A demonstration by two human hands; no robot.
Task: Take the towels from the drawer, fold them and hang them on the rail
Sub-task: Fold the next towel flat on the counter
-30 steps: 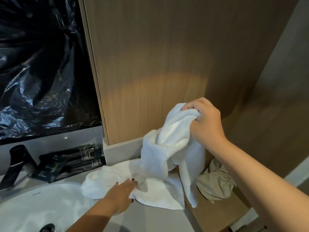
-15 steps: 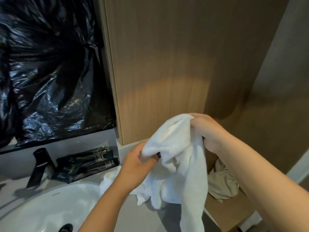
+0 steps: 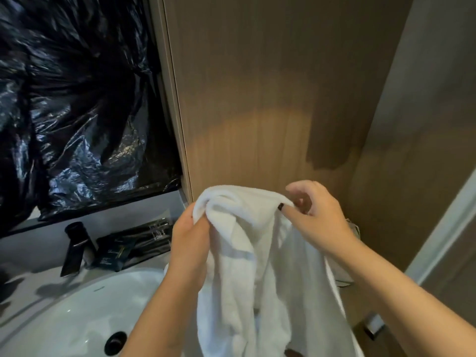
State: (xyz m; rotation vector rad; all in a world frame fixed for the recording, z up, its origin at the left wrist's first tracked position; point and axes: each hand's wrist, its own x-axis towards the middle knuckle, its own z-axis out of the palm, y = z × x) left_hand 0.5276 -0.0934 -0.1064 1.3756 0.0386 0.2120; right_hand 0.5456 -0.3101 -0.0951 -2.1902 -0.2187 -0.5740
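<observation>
Head view: the white towel point(image 3: 247, 253) has been lifted off the counter and is now held up in front of the wooden panel point(image 3: 257, 99). Its top edge is bunched in the left hand point(image 3: 190, 243) and pinched by the right hand point(image 3: 314, 212). Unfolding for the first fold is judged to be under way. The rail and the drawer are not shown; the towel's lower end is cut off below the sink point(image 3: 64, 318).

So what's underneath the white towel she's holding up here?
The white towel, held by the left hand and right hand, hangs over the sink edge and counter. Only a small dark patch shows at its bottom edge; the rest is covered.
</observation>
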